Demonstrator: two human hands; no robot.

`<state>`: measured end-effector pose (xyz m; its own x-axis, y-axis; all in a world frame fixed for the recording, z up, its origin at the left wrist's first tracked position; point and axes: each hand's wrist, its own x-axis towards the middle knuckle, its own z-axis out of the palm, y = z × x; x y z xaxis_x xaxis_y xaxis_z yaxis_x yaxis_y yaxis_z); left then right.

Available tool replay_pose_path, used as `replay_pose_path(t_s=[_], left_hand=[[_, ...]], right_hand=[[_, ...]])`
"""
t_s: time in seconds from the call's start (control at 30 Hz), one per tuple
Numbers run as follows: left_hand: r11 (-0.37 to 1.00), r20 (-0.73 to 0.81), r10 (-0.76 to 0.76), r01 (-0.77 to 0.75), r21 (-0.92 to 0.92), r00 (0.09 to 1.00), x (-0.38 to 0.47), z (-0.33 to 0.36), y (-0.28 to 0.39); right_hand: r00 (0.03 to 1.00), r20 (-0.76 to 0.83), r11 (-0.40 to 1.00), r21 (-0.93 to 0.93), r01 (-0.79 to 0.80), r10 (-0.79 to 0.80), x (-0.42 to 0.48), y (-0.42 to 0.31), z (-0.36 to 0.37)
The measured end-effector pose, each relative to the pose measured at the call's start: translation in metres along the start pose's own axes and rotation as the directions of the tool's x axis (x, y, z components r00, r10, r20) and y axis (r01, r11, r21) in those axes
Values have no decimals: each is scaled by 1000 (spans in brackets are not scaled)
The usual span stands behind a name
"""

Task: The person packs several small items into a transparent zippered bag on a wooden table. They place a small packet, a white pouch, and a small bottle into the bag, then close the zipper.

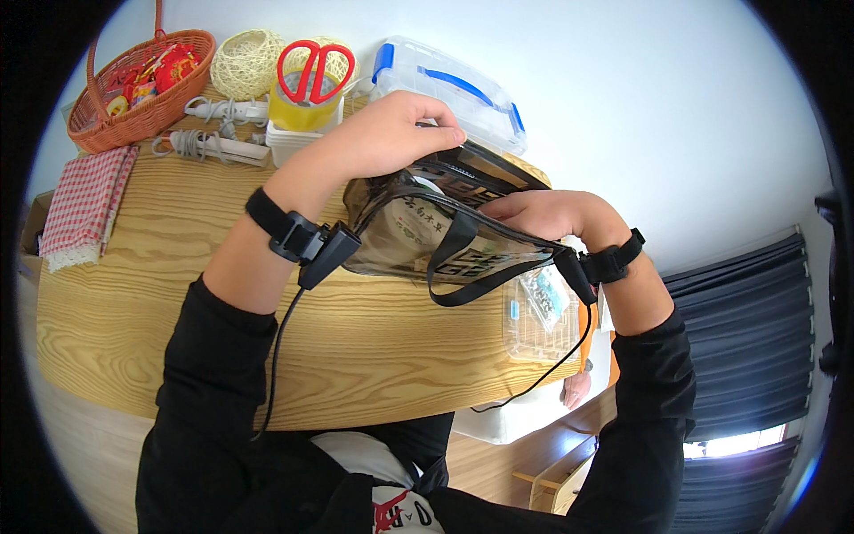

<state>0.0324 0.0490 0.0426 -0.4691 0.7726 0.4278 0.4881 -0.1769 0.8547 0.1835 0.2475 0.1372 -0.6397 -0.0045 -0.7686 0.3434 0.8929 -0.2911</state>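
Note:
A see-through dark plastic tote bag (393,257) with black trim and black handles stands on the wooden table in front of me. My left hand (407,133) pinches the far rim of the bag between thumb and fingers. Through its opening reaches my right hand (544,212); its fingertips are hidden inside, so whether they grip anything cannot be told. A round container with a printed lid (417,220) shows inside the bag, at its left part.
Behind stand a clear lidded box (440,80), red-handled scissors (312,83) in a yellow tape roll (300,113), twine balls (245,63), corded power strips (217,148) and a wicker basket (143,120). A checked cloth (90,200) lies left, a clear plastic container (534,340) right.

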Motion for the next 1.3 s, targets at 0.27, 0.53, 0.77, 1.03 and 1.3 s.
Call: replay_pose_path(t_s=[0.27,0.53,0.77,1.03,1.3], left_hand=[[1000,3,-8,8,-15,1000,1,0,-1],[1000,4,-12,12,-9,1000,0,0,1],[1000,7,-19,19,-12,1000,1,1,-1],[1000,12,-16,16,-16,1000,0,0,1],[1000,-5,10,-10,6,1000,1,0,0]], right_hand=[[995,-8,995,8,104,-104,4,5,3],[989,-108,993,-66,95,-102,-4,5,1],[981,-166,995,-13,97,-98,-29,-8,-2],[985,-164,991,118,66,-46,-12,-4,4],[992,-109,995,74,67,-58,-6,-5,2]])
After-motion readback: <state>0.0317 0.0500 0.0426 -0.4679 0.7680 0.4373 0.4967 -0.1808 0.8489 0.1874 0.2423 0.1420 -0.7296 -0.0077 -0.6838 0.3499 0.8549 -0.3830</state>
